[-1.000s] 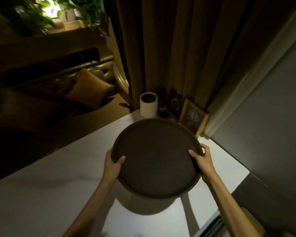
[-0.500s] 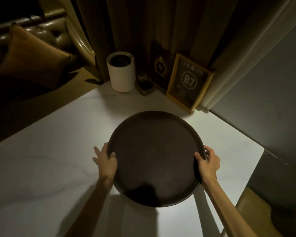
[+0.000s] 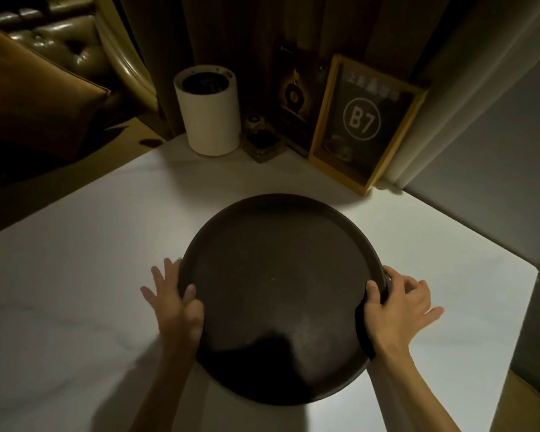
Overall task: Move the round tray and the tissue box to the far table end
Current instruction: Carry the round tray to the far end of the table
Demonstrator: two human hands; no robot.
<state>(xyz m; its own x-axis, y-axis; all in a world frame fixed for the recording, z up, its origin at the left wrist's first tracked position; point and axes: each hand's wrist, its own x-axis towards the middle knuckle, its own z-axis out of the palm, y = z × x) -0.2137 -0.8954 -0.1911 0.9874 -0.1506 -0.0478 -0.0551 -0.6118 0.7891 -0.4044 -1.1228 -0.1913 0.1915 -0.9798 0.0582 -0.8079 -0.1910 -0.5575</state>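
Note:
The round dark brown tray (image 3: 281, 294) lies flat on the white table (image 3: 75, 275), near its far end. My left hand (image 3: 175, 307) is at the tray's left rim, thumb over the edge and fingers splayed out on the table away from it. At the right rim my right hand (image 3: 396, 304) has its thumb inside the edge and its forefinger against the outside, the other fingers spread. A white cylindrical container (image 3: 208, 110) with a dark opening stands at the far table end; I cannot tell whether it is the tissue box.
A framed "B7" sign (image 3: 363, 126) leans against the curtain at the far right corner. A small dark holder (image 3: 261, 141) sits between it and the cylinder. A leather sofa with a cushion (image 3: 28, 88) is beyond the left edge. The table's right edge (image 3: 533, 275) is near.
The tray has come down from the air and now rests flat on the table nearer the far end. The fingers of both hands have spread away from its rim.

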